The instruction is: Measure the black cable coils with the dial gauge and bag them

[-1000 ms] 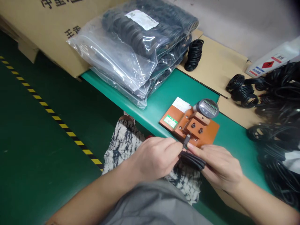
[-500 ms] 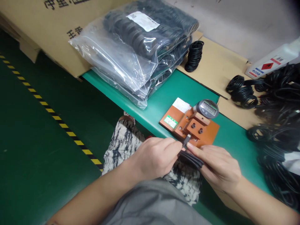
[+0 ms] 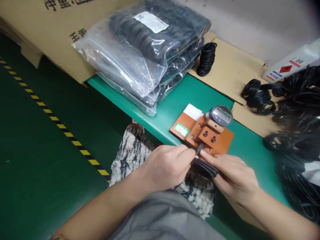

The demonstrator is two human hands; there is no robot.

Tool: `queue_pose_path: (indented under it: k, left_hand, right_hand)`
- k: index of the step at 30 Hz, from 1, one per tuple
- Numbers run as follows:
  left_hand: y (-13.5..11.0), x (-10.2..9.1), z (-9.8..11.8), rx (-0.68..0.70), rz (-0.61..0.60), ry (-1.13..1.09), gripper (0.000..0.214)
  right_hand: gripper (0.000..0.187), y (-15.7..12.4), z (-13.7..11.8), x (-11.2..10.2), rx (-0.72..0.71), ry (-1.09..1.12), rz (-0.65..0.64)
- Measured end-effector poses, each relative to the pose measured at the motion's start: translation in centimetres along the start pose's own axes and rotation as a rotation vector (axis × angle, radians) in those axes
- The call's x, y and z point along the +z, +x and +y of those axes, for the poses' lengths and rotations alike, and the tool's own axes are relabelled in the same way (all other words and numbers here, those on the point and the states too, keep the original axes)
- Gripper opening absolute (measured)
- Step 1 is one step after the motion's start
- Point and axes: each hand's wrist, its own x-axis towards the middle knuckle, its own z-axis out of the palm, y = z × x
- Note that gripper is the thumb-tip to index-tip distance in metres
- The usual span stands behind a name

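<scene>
My left hand is closed with its fingertips pinching the black plug of a cable. The plug's tip meets the front of an orange-brown gauge fixture; how deep it sits I cannot tell. My right hand is closed around the coiled black cable, its thumb close to the plug. On the fixture a round digital dial gauge faces up, its digits too blurred to read.
Clear plastic bags of coiled black cables lie at the back left by a cardboard box. One cable coil stands on cardboard. Several loose black cables are piled at the right, near a white bottle.
The plug has moved forward a little against the fixture, and its metal tip no longer shows. The digits on the gauge look different. Both hands keep their grip.
</scene>
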Motion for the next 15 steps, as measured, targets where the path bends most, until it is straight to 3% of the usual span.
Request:
queue_pose_path:
  k: [7, 15]
  left_hand:
    - [0.38, -0.59, 0.24, -0.023, -0.094, 0.009, 0.029]
    - [0.47, -0.69, 0.17, -0.027, -0.108, 0.017, 0.028]
  right_hand:
    - [0.06, -0.38, -0.05, 0.08, 0.03, -0.017, 0.028]
    - [0.062, -0.32, -0.16, 0.2, 0.035, -0.01, 0.042]
